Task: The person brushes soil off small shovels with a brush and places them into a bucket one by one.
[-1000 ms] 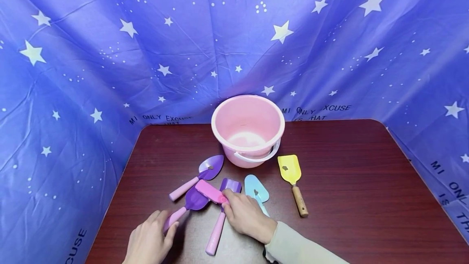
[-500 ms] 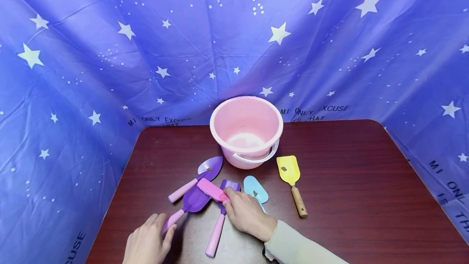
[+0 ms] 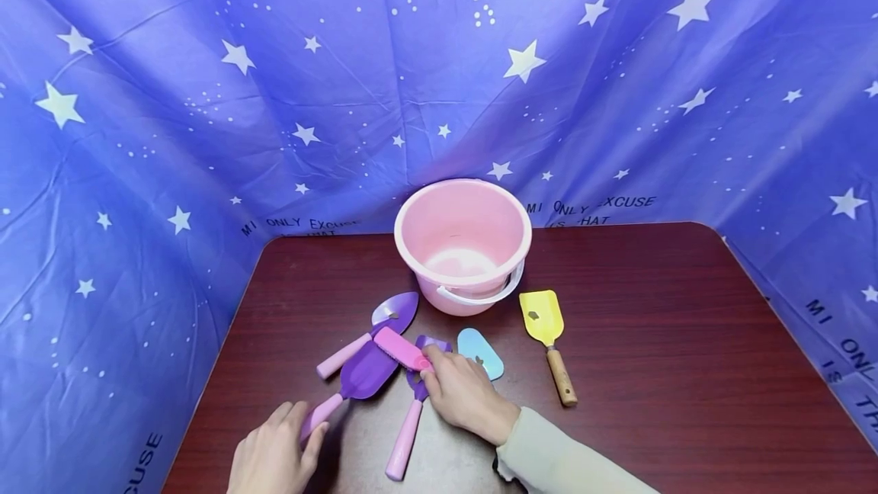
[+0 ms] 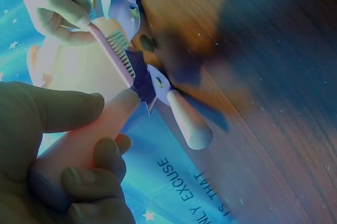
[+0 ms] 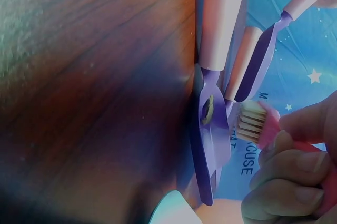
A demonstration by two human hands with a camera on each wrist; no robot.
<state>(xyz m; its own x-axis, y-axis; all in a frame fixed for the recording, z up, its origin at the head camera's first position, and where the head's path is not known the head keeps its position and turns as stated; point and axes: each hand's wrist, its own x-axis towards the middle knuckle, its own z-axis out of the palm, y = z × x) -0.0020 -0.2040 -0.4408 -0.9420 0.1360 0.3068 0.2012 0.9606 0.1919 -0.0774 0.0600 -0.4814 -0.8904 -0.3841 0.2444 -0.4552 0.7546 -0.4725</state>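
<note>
Round the handle (image 3: 322,413) of a purple scoop (image 3: 369,368), the left hand (image 3: 270,450) has its fingers curled, and the right hand (image 3: 469,396) pinches a pink brush (image 3: 401,348). The bristles (image 5: 250,121) are right by the scoop's far end (I can't tell if they touch). The step looks like brushing the scoop, so the next stroke would need a steady scoop and a light push. Farther out, more scoops (image 3: 545,319) lie on the table (image 3: 686,341) near an upright pink bucket (image 3: 430,290). Black letters (image 3: 631,203) on the starry cloth (image 3: 590,97) say "MI ONLY EXCUSE IS THAT".
</note>
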